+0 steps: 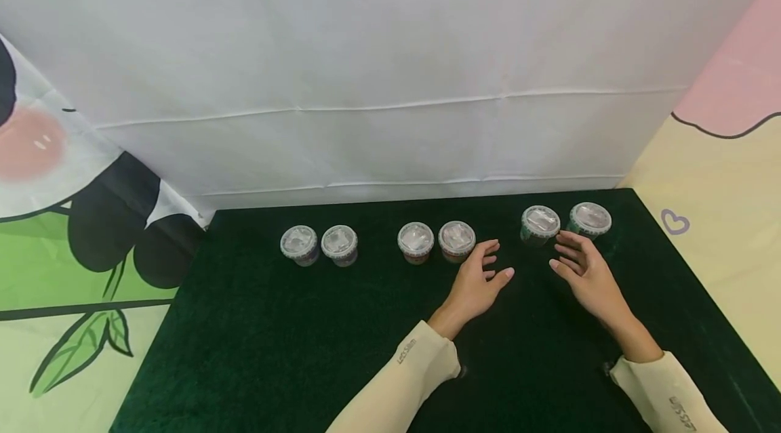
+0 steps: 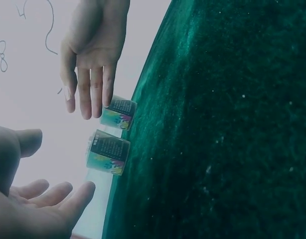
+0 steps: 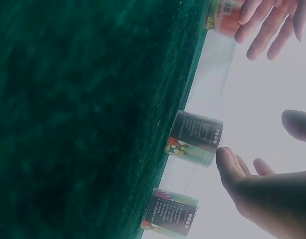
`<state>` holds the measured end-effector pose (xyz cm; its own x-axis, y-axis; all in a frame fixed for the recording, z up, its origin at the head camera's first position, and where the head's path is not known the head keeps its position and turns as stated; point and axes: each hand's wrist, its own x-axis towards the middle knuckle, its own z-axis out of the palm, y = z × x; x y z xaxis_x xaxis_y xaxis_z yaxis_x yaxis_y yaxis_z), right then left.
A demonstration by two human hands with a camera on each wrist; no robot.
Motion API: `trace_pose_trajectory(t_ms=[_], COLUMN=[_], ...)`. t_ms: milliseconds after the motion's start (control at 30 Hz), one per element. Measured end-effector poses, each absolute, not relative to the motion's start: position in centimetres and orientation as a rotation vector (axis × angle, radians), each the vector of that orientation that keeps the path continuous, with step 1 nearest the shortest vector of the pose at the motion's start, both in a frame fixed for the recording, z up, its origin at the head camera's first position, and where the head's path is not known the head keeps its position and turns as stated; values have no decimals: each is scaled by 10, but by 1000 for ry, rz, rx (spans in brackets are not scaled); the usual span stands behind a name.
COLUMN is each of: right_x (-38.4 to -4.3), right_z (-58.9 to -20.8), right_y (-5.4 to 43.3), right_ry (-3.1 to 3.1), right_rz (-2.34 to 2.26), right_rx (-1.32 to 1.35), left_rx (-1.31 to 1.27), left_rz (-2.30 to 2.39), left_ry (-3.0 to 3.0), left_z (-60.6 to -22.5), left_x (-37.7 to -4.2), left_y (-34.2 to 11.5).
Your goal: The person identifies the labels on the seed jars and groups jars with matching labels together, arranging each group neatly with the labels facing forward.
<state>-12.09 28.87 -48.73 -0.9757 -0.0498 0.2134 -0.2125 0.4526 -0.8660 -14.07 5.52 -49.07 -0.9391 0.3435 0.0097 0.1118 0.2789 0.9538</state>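
Small round tubs with clear lids stand in three pairs along the far part of the dark green table. My left hand (image 1: 474, 282), fingers spread and thumb apart, is beside the right tub of the middle pair (image 1: 457, 239), which has reddish-brown contents; whether it touches is hard to tell. My right hand (image 1: 587, 276) reaches toward the right pair, a green tub (image 1: 539, 224) and another green tub (image 1: 589, 219), its fingers loosely bent and holding nothing. Dark printed labels show on a tub (image 3: 195, 137) in the right wrist view.
The left tub of the middle pair (image 1: 415, 242) stands near its partner. Farther left are two greyish tubs, one (image 1: 299, 244) beside the other (image 1: 339, 244). A white cloth (image 1: 390, 80) hangs behind the green table (image 1: 293, 352), with printed cloth on both sides.
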Motion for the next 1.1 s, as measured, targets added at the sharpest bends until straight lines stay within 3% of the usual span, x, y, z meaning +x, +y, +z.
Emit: trace_pose_trajectory(t_ms=[1100], right_x=[-143], right_z=[-488], right_y=[295], right_ry=[-2720], right_rz=[1501], right_rx=[-32], left_rx=[306], left_rz=[1593], left_ry=[2288], left_z=[-512], left_x=[-167], left_y=[93])
